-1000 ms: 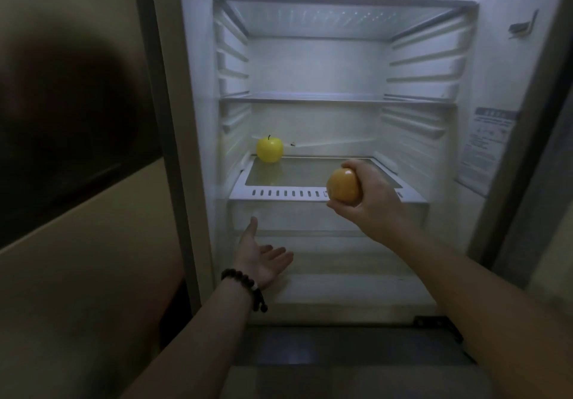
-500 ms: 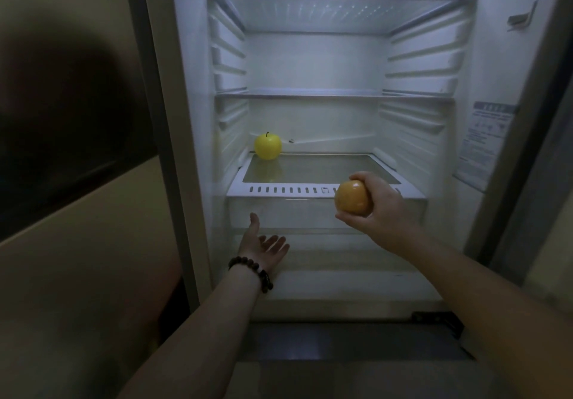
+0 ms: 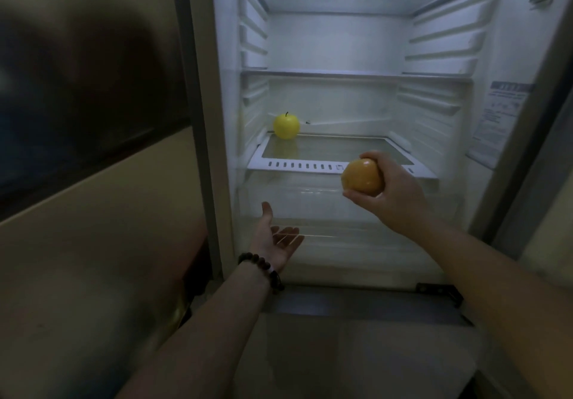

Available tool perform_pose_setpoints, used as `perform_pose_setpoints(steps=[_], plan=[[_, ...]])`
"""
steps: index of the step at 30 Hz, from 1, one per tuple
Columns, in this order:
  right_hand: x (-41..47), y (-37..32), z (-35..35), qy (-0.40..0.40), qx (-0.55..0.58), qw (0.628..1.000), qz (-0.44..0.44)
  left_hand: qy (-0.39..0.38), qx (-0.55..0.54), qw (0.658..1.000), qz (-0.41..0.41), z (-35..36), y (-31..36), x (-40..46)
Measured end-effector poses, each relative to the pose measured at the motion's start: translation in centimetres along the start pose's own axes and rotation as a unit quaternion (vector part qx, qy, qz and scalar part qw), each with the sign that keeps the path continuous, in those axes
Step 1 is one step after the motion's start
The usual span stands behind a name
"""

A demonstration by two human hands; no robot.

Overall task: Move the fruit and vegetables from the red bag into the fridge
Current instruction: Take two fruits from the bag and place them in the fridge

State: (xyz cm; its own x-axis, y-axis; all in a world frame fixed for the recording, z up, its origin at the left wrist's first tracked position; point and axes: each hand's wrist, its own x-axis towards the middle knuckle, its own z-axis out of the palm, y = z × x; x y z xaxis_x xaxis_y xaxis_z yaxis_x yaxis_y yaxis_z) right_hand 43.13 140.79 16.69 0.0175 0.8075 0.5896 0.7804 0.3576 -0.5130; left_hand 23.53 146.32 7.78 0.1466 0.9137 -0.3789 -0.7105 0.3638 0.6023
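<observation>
In front of the open white fridge [image 3: 223, 119], the round orange fruit [image 3: 362, 180] sits gripped in the right hand [image 3: 391, 192], its fingers [image 3: 356, 195] curled round it. Step in hand: placement. The next move calls for reaching to the glass shelf [image 3: 341, 150] beside the yellow apple [image 3: 286, 125]. The left hand [image 3: 277, 237] hovers palm-up, holding nothing. The door label [image 3: 499, 119] is unreadable.

Glossy smooth orange [image 3: 362, 178]; glass shelf [image 3: 341, 166], white plastic trim; dark beaded bracelet [image 3: 263, 270].

yellow apple [image 3: 286, 126], orange fruit [image 3: 361, 177], white fridge [image 3: 335, 39]
</observation>
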Motion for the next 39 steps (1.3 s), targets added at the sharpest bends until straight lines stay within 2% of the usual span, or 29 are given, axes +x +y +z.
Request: perform_pose_setpoints(steps=[9,13,15,17,19,20,21,23,24,25,26,28,30,33,36,39], plan=[[-0.1,-2.2,-0.5,0.025,0.046,0.999,0.004,-0.002,0.013,1.000,0.001,-2.4,-1.0,-5.3],[0.2,-3.1,0.0,0.025,0.067,0.997,0.020,-0.056,0.006,0.997,-0.058,-4.0,0.0,-6.9],[0.7,-3.5,0.2,0.019,0.083,0.996,0.040,-0.086,0.081,0.989,-0.093,-4.8,1.0,-8.2],[1.2,-3.9,0.5,0.003,0.087,0.995,0.046,-0.116,0.209,0.969,-0.066,-4.9,2.1,-9.7],[1.8,-4.3,0.8,-0.017,0.076,0.996,0.037,-0.147,0.329,0.930,0.072,-4.4,3.5,-11.1],[2.1,-4.5,1.0,-0.031,0.069,0.997,0.034,-0.158,0.390,0.889,0.182,-4.0,4.3,-11.5],[2.5,-4.6,1.2,-0.048,0.062,0.996,0.036,-0.155,0.456,0.821,0.308,-3.7,5.0,-11.8],[3.2,-4.7,1.7,-0.086,0.056,0.994,0.049,-0.109,0.565,0.634,0.517,-3.2,6.4,-11.2],[3.6,-4.7,2.0,-0.104,0.057,0.991,0.058,-0.084,0.602,0.550,0.573,-3.0,6.8,-10.5],[4.0,-4.7,2.3,-0.120,0.061,0.989,0.068,-0.067,0.635,0.490,0.594,-2.9,7.1,-9.6],[4.4,-4.6,2.7,-0.134,0.067,0.986,0.080,-0.056,0.670,0.450,0.588,-2.9,7.2,-8.7],[5.3,-4.4,3.3,-0.165,0.069,0.978,0.103,-0.038,0.735,0.410,0.539,-3.2,6.7,-7.0],[6.2,-3.9,4.0,-0.196,0.049,0.972,0.120,-0.028,0.752,0.398,0.525,-3.7,6.1,-5.8],[7.3,-2.6,5.4,-0.289,0.027,0.943,0.161,-0.014,0.730,0.392,0.559,-4.7,5.3,-5.0],[8.1,-1.3,7.3,-0.425,-0.062,0.885,0.179,-0.009,0.715,0.390,0.580,-5.0,5.1,-4.5],[9.2,-0.5,9.9,-0.494,-0.074,0.841,0.207,-0.016,0.699,0.400,0.593,-5.2,4.9,-4.2]])
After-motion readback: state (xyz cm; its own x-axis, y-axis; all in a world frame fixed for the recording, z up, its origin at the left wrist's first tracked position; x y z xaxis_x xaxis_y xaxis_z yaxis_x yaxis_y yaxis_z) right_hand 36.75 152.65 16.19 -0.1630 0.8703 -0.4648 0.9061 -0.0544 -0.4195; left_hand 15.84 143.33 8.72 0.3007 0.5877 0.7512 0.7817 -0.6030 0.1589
